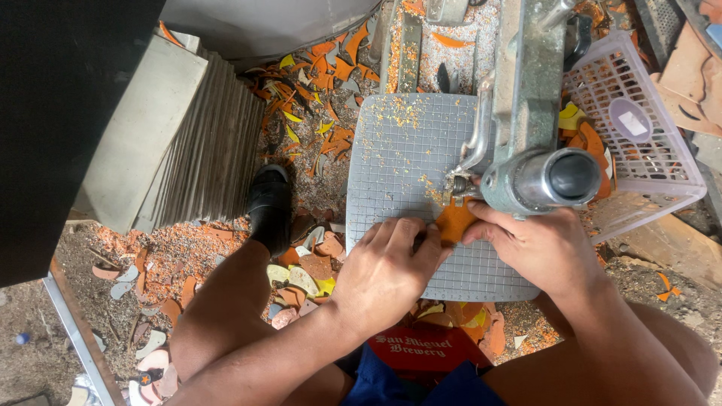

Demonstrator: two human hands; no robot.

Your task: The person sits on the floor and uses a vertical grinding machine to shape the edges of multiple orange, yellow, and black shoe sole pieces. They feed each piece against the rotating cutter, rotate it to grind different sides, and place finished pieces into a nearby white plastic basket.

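Here, both hands' fingers pinching orange piece (454, 222), pink basket (662, 162) holding seemingly orange and yellow offcuts (583, 131)

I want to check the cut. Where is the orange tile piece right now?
In the head view, the orange tile piece lies right of centre on the gridded grey cutting table, pinched between the left hand and right hand, just under the metal cutter head.

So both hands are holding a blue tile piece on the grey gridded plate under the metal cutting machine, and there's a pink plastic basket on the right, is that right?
Not quite: the head view shows the tile piece is orange, not blue. The rest holds: the left hand and right hand both hold it on the grey gridded plate under the metal cutting machine, with the pink plastic basket on the right.
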